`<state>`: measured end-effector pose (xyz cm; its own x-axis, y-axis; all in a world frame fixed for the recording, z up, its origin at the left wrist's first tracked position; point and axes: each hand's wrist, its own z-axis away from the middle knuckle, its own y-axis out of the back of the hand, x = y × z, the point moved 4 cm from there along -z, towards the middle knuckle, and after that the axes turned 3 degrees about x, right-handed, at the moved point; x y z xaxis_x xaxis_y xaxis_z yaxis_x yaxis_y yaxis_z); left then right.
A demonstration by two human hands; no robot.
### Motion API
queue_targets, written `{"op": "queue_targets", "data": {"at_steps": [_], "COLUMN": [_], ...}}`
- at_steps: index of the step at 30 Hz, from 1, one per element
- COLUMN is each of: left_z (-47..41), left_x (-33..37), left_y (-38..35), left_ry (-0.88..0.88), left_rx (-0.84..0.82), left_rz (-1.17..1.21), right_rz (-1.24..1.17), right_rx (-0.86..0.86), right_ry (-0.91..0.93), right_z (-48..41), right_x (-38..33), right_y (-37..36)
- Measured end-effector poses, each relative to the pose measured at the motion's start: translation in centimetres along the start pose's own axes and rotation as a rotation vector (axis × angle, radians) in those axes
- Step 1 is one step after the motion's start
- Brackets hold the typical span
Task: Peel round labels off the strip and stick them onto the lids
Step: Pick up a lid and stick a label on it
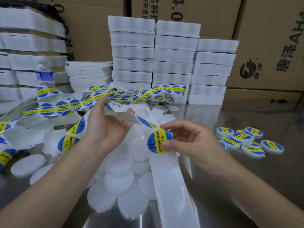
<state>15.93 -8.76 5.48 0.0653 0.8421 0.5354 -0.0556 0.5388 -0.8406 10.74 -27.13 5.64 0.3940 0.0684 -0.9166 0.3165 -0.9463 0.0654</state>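
A long backing strip (167,180) of round blue-and-yellow "SOLDERING PASTE" labels winds across the table. My left hand (111,122) holds the strip up between thumb and fingers. My right hand (184,139) pinches one round label (158,139) at its edge, thumb on its face, where the strip bends. Below both hands lies a heap of plain white round lids (121,170). Several lids carrying labels (243,140) lie in a group to the right.
Stacks of white foam trays (172,63) stand behind the label tangle, more at the left. A water bottle (45,74) stands at the back left. Brown cartons (266,46) wall off the rear and right. The tabletop (246,178) is shiny metal.
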Motion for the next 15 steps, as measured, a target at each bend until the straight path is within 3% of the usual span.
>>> {"op": "queue_targets", "data": {"at_steps": [6,12,15], "left_z": [-0.3,-0.4,-0.1], "left_x": [0.5,2.0,2.4], "left_y": [0.3,0.9,1.1], "left_ry": [-0.012,-0.151,-0.185], "left_rx": [0.009,0.055,0.071], "left_rz": [0.015,-0.035,0.056], "right_rz": [0.072,0.421,0.300], "right_rx": [0.046,-0.116,-0.186], "right_ry": [0.015,-0.028,-0.027], "right_z": [0.0,0.1,0.3], "right_x": [-0.2,0.2,-0.1], "right_y": [0.2,-0.2,-0.3]}}
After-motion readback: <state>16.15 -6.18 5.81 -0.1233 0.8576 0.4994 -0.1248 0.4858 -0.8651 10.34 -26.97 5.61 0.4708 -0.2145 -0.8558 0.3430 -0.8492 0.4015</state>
